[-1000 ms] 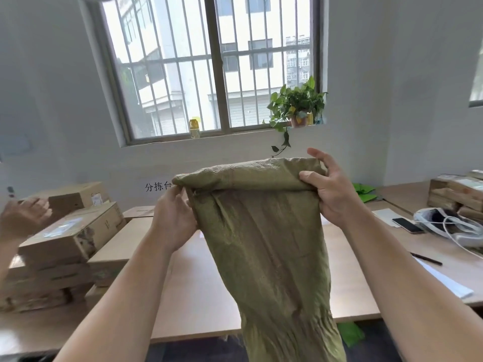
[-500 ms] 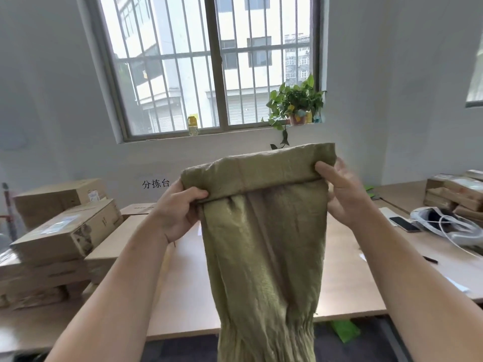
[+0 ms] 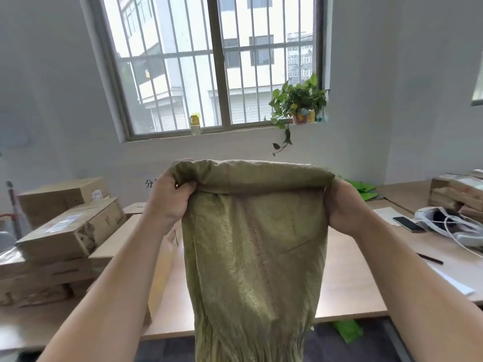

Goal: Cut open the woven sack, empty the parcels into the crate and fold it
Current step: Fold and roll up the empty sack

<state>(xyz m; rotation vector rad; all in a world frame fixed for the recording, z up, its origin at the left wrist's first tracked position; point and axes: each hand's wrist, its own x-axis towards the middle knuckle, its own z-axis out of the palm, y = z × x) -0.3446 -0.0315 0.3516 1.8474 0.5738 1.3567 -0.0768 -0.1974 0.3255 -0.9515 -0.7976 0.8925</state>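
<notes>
You hold the woven sack (image 3: 253, 246) aloft, left hand (image 3: 170, 198) and right hand (image 3: 345, 205) each in a closed grip on its rolled top edge; below the grip it hangs limp, apparently emptied, ready to fold

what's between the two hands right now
In the head view, the rolled top edge of the woven sack spans from left hand to right hand.

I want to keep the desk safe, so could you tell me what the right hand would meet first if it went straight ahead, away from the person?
Probably nothing close: past the right hand, gripping the sack, lie green bags, then wall. Depth is unclear.
</notes>
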